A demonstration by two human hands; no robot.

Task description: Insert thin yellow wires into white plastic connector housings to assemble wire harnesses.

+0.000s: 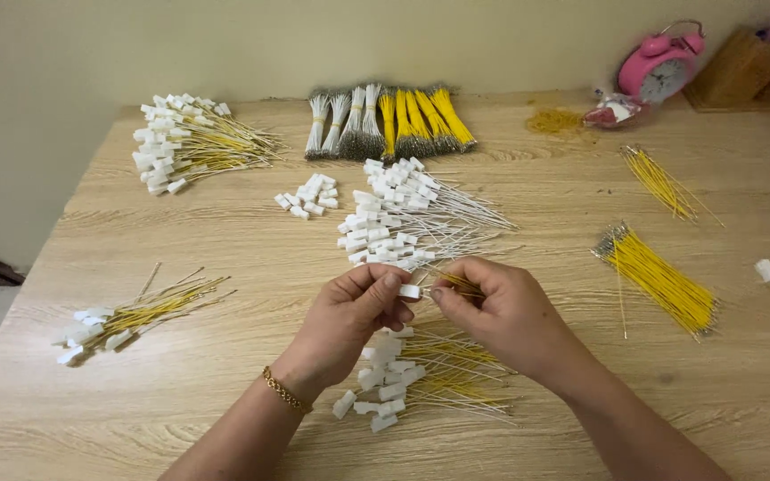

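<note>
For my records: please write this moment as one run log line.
left hand: pinches white connector | right hand: holds yellow wire at connector | under hands: finished pile | surface: wooden table

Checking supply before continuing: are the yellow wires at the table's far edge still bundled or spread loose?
Bundled. The yellow wire bundles lie side by side in tight bunches beside the white wire bundles, each pinched in at its middle.

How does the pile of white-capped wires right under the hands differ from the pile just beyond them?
The near pile has yellow wires; the far pile has white ones. The near pile lies partly hidden beneath the left hand and right hand; the far pile lies in plain view. The far pile looks larger. Both have small white plastic connectors on their left ends and rest on the wooden table.
</note>
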